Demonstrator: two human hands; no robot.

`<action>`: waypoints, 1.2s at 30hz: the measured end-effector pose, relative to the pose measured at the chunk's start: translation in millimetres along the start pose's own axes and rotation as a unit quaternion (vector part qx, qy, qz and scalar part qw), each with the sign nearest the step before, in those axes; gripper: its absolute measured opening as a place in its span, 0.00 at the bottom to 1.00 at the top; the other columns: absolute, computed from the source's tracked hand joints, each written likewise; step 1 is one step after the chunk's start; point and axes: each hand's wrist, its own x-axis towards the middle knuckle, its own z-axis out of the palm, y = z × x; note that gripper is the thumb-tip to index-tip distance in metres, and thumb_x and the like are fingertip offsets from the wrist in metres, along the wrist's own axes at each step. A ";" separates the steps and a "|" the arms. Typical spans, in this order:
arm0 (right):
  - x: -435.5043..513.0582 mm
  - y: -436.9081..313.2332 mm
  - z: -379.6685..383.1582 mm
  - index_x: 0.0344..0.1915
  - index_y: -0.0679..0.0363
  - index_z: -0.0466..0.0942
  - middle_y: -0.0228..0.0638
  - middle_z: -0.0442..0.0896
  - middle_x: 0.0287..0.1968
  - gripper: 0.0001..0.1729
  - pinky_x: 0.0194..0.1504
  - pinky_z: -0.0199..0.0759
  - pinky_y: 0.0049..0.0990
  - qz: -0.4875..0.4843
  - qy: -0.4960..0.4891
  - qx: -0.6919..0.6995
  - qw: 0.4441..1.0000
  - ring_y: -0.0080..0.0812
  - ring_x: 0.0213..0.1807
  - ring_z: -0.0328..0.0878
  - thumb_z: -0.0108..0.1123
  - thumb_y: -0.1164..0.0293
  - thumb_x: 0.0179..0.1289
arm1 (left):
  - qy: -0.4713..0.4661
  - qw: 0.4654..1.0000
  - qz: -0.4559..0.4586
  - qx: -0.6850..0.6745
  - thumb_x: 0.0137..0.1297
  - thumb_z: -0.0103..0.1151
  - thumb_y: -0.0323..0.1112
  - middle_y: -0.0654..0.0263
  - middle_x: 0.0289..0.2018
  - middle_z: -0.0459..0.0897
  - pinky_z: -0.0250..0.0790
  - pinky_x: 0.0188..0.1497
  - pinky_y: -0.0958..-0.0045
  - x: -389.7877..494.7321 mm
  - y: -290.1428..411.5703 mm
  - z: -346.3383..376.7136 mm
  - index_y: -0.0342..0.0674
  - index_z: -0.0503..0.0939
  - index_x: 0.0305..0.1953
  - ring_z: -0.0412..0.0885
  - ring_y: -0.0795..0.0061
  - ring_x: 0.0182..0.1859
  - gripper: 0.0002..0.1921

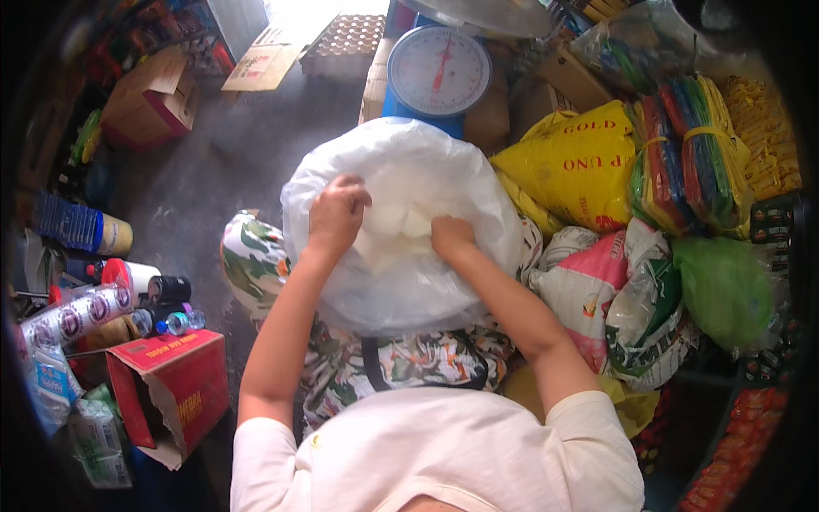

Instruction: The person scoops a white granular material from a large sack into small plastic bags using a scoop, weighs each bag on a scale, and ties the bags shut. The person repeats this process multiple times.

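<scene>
A large white plastic sack (pixel 409 307) stands before me with its mouth wide and its rim rolled outward. Pale, whitish contents (pixel 390 214) show inside; whether they are powder or small bags I cannot tell. My left hand (pixel 339 214) is over the left part of the mouth, its fingers curled; whether they pinch anything is unclear. Lower and to the right, my right hand (pixel 453 237) reaches into the mouth with its fingers bent down at the pale contents. Its fingertips are hidden. Both forearms cross the sack's near rim.
A dial scale (pixel 439 70) stands just beyond the sack. To the right lie a yellow sack (pixel 569 169), bundled coloured plastic bags (pixel 691 153) and a green plastic bag (pixel 723 288). At left are a torn red carton (pixel 169 390), plastic bottles (pixel 181 322) and a cardboard box (pixel 150 99). Egg trays (pixel 345 45) are stacked behind.
</scene>
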 end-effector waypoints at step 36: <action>-121.6 55.4 -49.7 0.55 0.70 0.74 0.34 0.84 0.41 0.28 0.31 0.70 0.23 -0.084 0.228 0.465 0.851 0.19 0.29 0.75 0.67 0.70 0.56 | -0.085 0.922 -0.187 -0.328 0.52 0.49 0.21 0.72 0.19 0.76 0.67 0.27 0.83 -13.7 39.4 -45.9 0.31 0.68 0.63 0.77 0.87 0.21 0.31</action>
